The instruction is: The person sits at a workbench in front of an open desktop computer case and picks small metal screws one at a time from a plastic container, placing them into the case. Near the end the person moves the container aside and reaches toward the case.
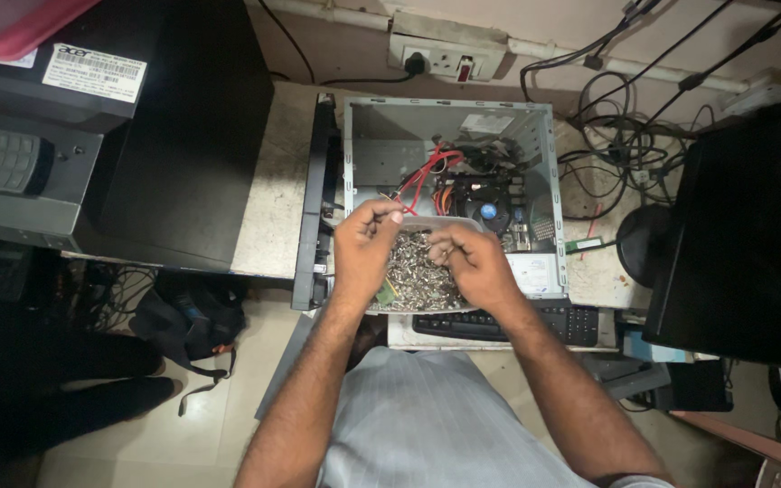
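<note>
A: Room's dim, cramped. Pale stone counter (273, 208) against a wall w/ a power socket (445, 56), cables tangled top right. What's cut off?

B: Lots. Black monitor (743, 235) runs off the right edge, black box (137, 136) w/ a pink lid corner runs off top left. Floor at left is nearly black; only a dark bag (193, 321) shows. Keyboard (508, 323) sits half under the arms.

A: Containers?

B: Two. Open PC case (452, 172) lying on the counter, side panel off: red and orange wires, a fan w/ blue centre, board parts, too small to sort out. In front of it, at the counter's near edge, a clear plastic tub (436, 221), full of small metal screws (413, 271), plus a bit of green board by the left wrist.

A: Hands?

B: Left hand (363, 248) over the tub's left side, fingertips pressed together, pinching smth tiny, prob. a screw; can't tell for sure. Right hand (472, 262) down on the screw heap, fingers curled in. Whether its grip has closed on anything, can't tell; knuckles hide it.

A: Tub's rim?

B: Only the far edge shows; hands cover the rest.
</note>
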The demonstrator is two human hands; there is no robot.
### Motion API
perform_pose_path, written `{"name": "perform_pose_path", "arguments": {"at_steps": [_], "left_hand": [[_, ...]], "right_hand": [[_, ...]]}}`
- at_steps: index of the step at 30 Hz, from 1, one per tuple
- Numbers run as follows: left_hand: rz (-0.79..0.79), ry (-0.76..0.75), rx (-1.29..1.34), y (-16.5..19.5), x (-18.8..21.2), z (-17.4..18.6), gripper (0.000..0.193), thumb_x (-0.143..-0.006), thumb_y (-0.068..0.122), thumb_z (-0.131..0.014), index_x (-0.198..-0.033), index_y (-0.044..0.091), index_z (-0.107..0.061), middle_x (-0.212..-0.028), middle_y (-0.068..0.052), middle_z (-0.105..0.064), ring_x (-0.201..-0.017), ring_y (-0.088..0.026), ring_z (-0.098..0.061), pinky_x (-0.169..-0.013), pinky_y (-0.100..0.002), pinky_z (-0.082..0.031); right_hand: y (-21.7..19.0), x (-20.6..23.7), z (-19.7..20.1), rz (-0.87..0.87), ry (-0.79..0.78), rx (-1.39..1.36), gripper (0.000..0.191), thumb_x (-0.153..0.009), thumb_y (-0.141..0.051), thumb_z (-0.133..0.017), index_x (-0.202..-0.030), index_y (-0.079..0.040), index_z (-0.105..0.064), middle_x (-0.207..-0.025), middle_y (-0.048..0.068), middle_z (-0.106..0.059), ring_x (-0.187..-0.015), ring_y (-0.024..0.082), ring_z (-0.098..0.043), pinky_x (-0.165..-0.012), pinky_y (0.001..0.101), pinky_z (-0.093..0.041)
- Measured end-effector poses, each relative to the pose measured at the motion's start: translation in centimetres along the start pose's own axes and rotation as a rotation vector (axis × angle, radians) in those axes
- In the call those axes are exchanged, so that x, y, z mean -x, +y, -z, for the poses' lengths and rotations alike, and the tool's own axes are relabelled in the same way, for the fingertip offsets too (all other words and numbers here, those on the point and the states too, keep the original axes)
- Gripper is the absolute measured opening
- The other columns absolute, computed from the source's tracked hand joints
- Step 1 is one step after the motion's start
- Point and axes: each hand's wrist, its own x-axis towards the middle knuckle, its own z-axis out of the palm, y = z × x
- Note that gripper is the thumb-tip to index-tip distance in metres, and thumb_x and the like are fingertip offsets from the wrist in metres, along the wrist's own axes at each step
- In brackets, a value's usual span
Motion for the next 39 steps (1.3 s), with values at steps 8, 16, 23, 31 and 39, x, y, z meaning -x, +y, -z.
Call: {"name": "perform_pose_path", "arguments": {"at_steps": [8, 16, 23, 31, 39], "left_hand": [[0.004, -0.01, -0.065, 0.1, 0.2, 0.1, 0.012, -0.099, 0.004, -0.068, -0.109, -0.001, -0.071, -0.085, 0.005, -0.064, -0.074, 0.0, -0.051, -0.066, -0.018, -0.043], [0.01, -0.025, -0.053, 0.0, 0.2, 0.1, 0.012, -0.098, 0.004, -0.067, -0.108, -0.001, -0.071, -0.084, 0.006, -0.064, -0.075, 0.0, -0.052, -0.067, -0.019, -0.044], [-0.015, -0.035, -0.064, -0.1, 0.2, 0.1, 0.011, -0.098, 0.003, -0.067, -0.108, -0.001, -0.071, -0.086, 0.005, -0.065, -0.077, -0.001, -0.054, -0.07, -0.019, -0.047], [0.002, -0.034, -0.09, -0.2, 0.2, 0.1, 0.012, -0.098, 0.004, -0.067, -0.108, -0.001, -0.071, -0.085, 0.004, -0.066, -0.076, -0.002, -0.055, -0.069, -0.02, -0.047], [-0.006, -0.051, -0.069, -0.3, 0.2, 0.2, 0.01, -0.1, 0.004, -0.066, -0.107, -0.001, -0.071, -0.088, 0.002, -0.068, -0.078, -0.002, -0.058, -0.071, -0.021, -0.05]], "right_hand": [[-0.1, 0.0, -0.1, 0.034, -0.021, 0.006, 0.03, -0.09, 0.014, -0.05, -0.112, 0.003, -0.068, -0.087, 0.007, -0.069, -0.082, 0.012, -0.067, -0.077, 0.026, -0.056], [-0.2, -0.2, 0.0, -0.038, -0.027, -0.175, 0.033, -0.094, 0.014, -0.049, -0.123, 0.002, -0.061, -0.097, 0.006, -0.067, -0.089, 0.011, -0.066, -0.082, 0.0248, -0.055], [-0.4, -0.3, -0.1, 0.004, -0.06, 0.044, 0.034, -0.089, 0.017, -0.045, -0.113, 0.004, -0.065, -0.098, 0.01, -0.073, -0.091, 0.015, -0.073, -0.082, 0.0276, -0.059], [-0.6, -0.1, -0.3, 0.031, -0.048, 0.131, 0.033, -0.089, 0.015, -0.047, -0.11, 0.001, -0.068, -0.089, 0.011, -0.073, -0.086, 0.016, -0.073, -0.08, 0.028, -0.059], [-3.9, -0.1, -1.1, 0.065, -0.264, 0.732, 0.047, -0.077, -0.014, -0.079, -0.123, -0.013, -0.069, -0.119, 0.008, -0.071, -0.113, 0.033, -0.065, -0.093, 0.0464, -0.052]]}}
